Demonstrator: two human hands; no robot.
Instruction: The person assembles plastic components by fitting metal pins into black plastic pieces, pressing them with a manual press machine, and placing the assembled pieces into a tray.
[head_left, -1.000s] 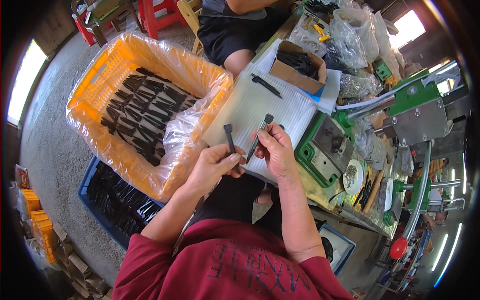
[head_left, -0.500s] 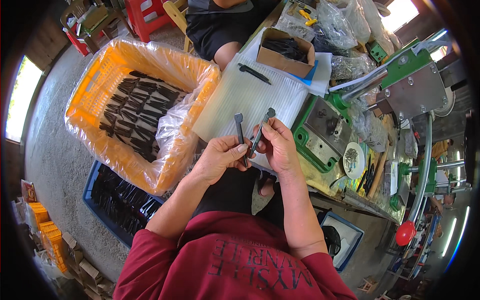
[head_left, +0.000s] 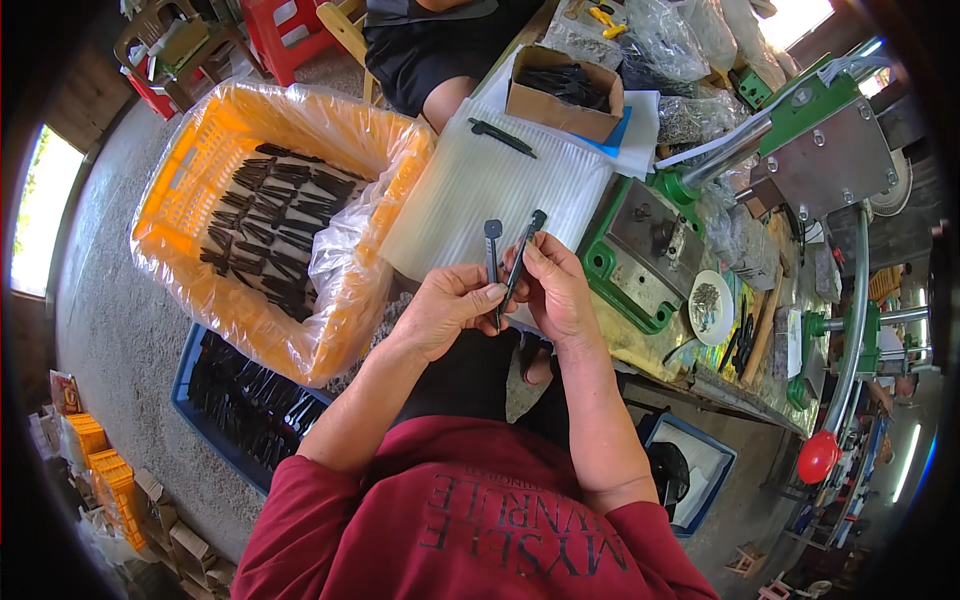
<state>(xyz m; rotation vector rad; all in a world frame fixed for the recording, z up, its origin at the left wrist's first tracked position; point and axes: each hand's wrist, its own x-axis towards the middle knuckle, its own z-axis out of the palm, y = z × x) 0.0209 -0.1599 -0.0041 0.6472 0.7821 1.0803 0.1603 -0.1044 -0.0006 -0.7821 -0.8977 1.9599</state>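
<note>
You hold two slim dark metal strips, one per hand, just above your lap at the near edge of the white corrugated sheet (head_left: 480, 190). Your left hand (head_left: 445, 310) pinches the left strip (head_left: 492, 250) upright. Your right hand (head_left: 555, 295) grips the right strip (head_left: 525, 250), tilted toward one o'clock, and the two lower ends meet between your fingers.

You look to be at the pairing step, bringing the two pieces together. Next I judge you need their ends lined up squarely before they go anywhere.

At twelve o'clock one loose dark piece (head_left: 502, 138) lies on the sheet, and beyond it stands one cardboard box (head_left: 560, 100) of more. At ten o'clock sits one orange crate (head_left: 200, 170), plastic-lined, with too many dark pieces to count. At eight o'clock there is one blue crate (head_left: 190, 370), likewise full. At three o'clock stands one green press (head_left: 650, 250) with one red-knobbed lever (head_left: 818, 458).
</note>
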